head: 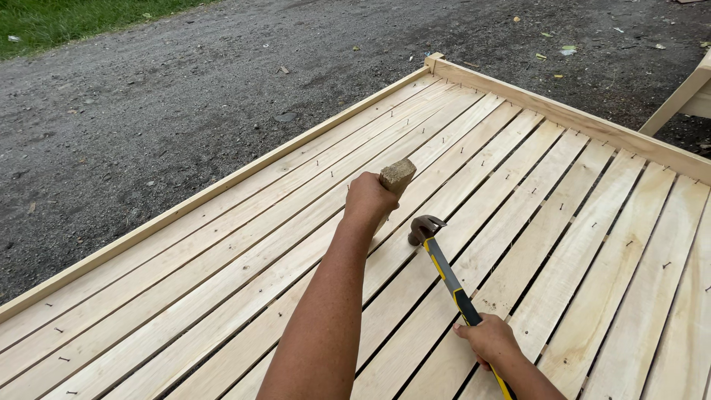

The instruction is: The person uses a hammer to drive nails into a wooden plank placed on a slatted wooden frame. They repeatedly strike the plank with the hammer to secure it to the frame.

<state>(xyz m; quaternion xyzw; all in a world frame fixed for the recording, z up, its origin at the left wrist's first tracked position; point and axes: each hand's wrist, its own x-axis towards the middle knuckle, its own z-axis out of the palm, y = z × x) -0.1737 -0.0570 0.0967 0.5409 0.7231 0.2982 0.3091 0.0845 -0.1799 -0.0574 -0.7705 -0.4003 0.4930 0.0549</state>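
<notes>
Head view, looking down over a slatted pallet deck [563, 222] of pale wooden boards laid side by side with narrow dark gaps, bordered by a raised rim board along its far and left edges. Small nails [561, 207] standing proud in rows across the slats, some bent over.

Left hand [368, 198], near the middle of the deck, clamped around a short wooden block [398, 178]; block upright and slightly tilted, its rough sawn end poking out above the fist, lower end down at a slat. Forearm stretched out from the bottom edge of the view.

Right hand [487, 339], toward the near right part of the deck, closed tight on the handle of a claw hammer [444, 274]; handle yellow and black, running up and to the left from the fist. Steel head just to the right of the block, low over the slats, close to the left hand but not touching it. Contact between head and board: cannot tell.

Beyond the left edge of the deck, dark gravel ground [148, 111] with scattered bits of debris; a patch of grass [59, 18] at the far left corner of the view. At the far right, part of another wooden frame [685, 96], apart from the deck.
</notes>
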